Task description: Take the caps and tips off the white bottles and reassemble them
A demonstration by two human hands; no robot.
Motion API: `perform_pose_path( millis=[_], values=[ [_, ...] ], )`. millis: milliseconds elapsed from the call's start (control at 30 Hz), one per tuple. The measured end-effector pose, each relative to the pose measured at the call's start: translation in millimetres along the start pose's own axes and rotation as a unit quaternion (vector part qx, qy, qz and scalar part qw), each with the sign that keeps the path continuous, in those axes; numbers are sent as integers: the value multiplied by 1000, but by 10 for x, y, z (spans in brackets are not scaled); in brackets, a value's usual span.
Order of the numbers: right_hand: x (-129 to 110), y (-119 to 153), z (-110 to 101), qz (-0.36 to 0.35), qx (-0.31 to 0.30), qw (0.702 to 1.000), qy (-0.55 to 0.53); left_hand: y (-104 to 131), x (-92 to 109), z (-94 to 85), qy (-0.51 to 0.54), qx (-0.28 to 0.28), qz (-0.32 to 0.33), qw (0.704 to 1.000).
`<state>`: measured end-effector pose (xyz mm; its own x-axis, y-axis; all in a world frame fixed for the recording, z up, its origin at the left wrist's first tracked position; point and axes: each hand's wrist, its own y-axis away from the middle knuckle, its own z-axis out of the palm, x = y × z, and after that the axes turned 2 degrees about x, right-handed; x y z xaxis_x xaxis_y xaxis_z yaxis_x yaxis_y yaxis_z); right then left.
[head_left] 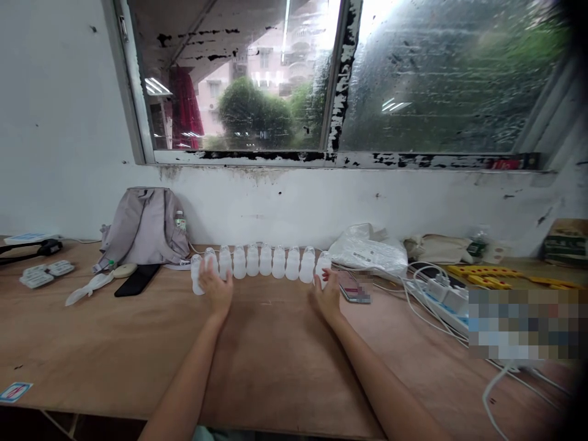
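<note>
Both hands at the two ends of a row of ten white bottle-shaped pieces (265,261).
Left hand (217,290): fingers spread, thumb well apart, in front of the leftmost pieces, no grip seen. Right hand (329,300): fingers loosely bent at the rightmost piece; blur and overlap leave it unclear whether they touch or hold it. Remaining pieces stand side by side between the two sets of fingers, slightly bowed, on the brown surface (266,373). Just right of the right fingers: phone (354,289); beyond it, clear plastic bag (370,248). Left of the left fingers: flat black item (136,282); behind that, grey backpack (146,223) near the wall (257,202).
</note>
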<state>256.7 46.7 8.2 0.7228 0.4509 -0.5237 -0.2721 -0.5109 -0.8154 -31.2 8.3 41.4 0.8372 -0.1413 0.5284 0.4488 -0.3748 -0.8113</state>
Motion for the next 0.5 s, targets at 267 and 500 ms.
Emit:
perform_pose_path(
  millis=[267,500],
  values=[
    [-117,110,103,-49,-78,995,-40,-166,-776,169,-8,-14,-275,961],
    [-327,121,85,24,-100,990,-96,-53,-466,65,-1,6,-98,995]
  ],
)
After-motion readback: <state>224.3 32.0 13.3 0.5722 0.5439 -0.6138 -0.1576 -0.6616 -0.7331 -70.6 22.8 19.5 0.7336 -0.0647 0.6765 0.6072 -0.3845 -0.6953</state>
